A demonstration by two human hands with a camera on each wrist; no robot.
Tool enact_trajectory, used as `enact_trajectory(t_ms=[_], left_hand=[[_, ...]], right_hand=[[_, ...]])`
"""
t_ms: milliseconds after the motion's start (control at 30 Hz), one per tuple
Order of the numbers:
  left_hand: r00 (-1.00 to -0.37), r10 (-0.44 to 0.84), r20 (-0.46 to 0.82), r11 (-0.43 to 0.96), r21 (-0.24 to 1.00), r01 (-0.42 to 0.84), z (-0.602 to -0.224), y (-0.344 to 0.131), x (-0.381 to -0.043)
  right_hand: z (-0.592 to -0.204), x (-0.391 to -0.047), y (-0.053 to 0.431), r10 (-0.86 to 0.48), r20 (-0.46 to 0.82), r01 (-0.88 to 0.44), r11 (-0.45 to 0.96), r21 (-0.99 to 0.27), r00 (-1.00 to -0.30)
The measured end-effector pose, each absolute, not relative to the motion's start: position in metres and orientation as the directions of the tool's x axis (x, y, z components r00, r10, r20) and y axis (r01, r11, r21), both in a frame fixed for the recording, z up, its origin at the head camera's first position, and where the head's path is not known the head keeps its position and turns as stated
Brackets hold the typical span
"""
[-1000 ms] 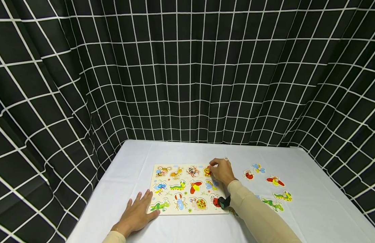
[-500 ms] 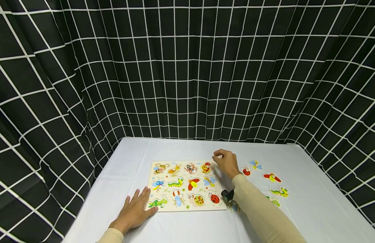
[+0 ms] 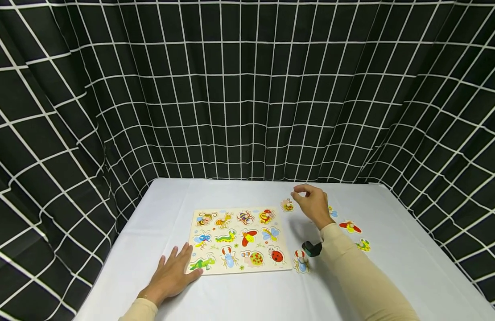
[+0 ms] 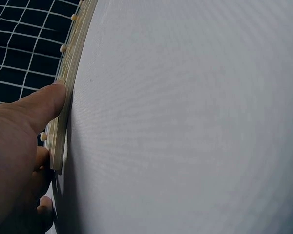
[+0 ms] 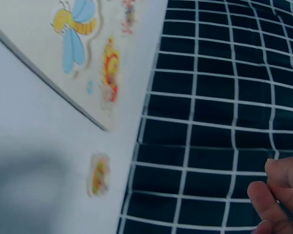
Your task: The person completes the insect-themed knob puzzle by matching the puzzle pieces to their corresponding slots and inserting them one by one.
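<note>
My left hand lies with fingers spread at the near left corner of a wooden insect puzzle board, its thumb on the board's edge. In the left wrist view, that thumb presses on the board beside small knobs. My right hand is raised over the table beyond the board's right side, thumb and forefinger bent with a gap between them and nothing held. Closest to its fingertips lies a loose snail piece. The right wrist view shows the right fingers away from the board and the snail piece.
Right of the board lie a stag beetle piece, a red-winged insect piece, a caterpillar piece and a partly hidden blue-winged piece. The right forearm covers other table area. A black gridded curtain stands behind the white table.
My right hand has left the board's far right corner, where a red-and-yellow insect now shows, and moved right and away. The snail piece has come into sight. The left hand stays in place.
</note>
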State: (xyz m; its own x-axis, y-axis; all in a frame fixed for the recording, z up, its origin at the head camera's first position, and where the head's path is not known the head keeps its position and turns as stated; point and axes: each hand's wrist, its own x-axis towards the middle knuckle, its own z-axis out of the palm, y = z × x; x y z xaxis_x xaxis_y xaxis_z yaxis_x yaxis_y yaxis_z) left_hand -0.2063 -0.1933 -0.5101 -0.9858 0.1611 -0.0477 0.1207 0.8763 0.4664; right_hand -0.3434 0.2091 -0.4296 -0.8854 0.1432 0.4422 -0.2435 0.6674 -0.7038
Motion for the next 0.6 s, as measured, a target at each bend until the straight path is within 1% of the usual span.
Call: enact_trajectory(t_ms=[333, 600], left_hand=[[-0.984, 0.166, -0.064, 0.875, 0.469, 0.117, -0.511, -0.193, -0.207], [-0.985, 0.163, -0.051, 0.878, 0.463, 0.121, -0.513, -0.193, -0.207]], right_hand=[[-0.409, -0.321, 0.247, 0.189, 0.513, -0.274, 0.666, -0.693, -0.837], [-0.408, -0.303, 0.269, 0.211, 0.525, -0.258, 0.685, -0.681, -0.825]])
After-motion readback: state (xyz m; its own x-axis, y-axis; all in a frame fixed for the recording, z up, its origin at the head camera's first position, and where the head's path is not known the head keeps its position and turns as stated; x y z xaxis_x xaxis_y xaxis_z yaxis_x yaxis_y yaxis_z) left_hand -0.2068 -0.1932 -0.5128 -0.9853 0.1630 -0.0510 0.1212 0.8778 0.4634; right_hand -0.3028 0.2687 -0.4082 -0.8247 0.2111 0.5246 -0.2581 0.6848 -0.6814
